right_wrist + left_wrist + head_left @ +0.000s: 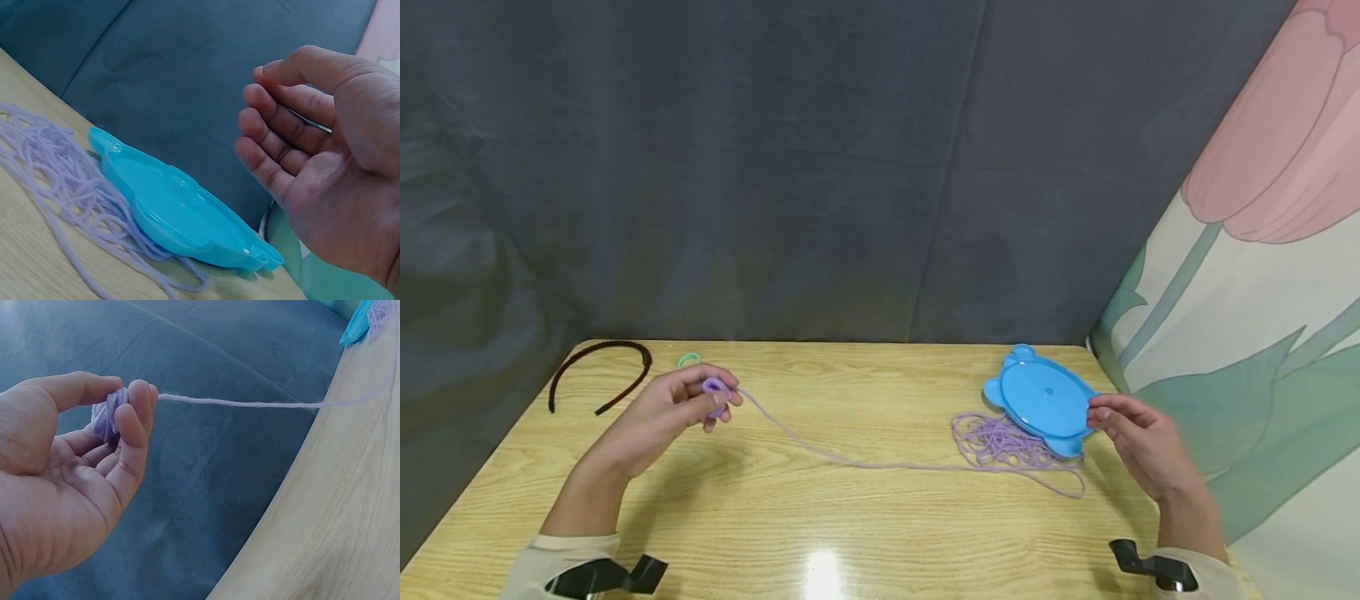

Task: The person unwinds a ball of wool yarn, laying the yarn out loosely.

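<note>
My left hand [681,402] pinches a small wound bundle of purple yarn [110,414] between thumb and curled fingers, above the table's left side. One strand [842,458] runs from that bundle across the table to a loose, tangled pile of the same yarn [1000,440] on the right. A blue plastic lid [1045,396] with rounded lobes leans partly over the pile. Beside the lid's right edge hovers my right hand [331,150], fingers loosely bent and thumb near the index fingertip. It holds nothing, and the right wrist view shows a gap between hand and lid.
At the table's back left lies a dark, curved headband-like band [601,344]. A small green ring [688,359] sits behind my left hand. Dark cloth [775,183] hangs along the back, and a flower-patterned curtain [1247,333] borders the right side.
</note>
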`<state>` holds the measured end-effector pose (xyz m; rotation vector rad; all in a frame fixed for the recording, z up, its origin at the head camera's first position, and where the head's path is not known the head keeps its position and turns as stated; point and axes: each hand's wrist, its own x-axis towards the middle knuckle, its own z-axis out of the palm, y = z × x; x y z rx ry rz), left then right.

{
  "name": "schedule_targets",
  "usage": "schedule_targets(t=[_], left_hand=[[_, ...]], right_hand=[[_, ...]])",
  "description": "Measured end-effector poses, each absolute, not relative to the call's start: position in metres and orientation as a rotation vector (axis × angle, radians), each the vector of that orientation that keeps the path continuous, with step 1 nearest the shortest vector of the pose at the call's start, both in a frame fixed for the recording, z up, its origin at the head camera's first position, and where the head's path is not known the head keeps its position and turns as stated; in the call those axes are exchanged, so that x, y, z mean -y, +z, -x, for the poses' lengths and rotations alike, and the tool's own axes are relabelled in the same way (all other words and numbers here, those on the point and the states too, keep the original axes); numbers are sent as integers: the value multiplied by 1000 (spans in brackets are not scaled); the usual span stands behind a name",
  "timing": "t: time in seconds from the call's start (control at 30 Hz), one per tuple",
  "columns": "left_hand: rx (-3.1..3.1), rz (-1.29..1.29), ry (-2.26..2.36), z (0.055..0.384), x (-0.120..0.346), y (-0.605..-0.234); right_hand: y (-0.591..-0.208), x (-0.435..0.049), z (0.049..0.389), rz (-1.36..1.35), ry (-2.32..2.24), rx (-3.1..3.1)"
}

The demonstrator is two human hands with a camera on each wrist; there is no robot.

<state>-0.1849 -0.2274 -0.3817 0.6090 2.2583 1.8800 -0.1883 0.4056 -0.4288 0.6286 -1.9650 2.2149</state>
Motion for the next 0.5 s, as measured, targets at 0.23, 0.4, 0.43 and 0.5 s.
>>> schedule_targets(t=[0.23, 0.4, 0.43, 0.5], left_hand=[[-2263, -599, 1864, 185, 224, -382], [-2255, -620, 1855, 186, 222, -383], [-2253, -625, 1855, 187, 221, -384], [-2250, -634, 1859, 187, 221, -385]], right_hand=[[-427, -383, 193, -563, 2100, 2111], [-422, -342, 204, -533, 2046, 2186], [-421, -332, 207, -544, 2039, 2201], [-419, -311, 212, -586, 2045, 2222]])
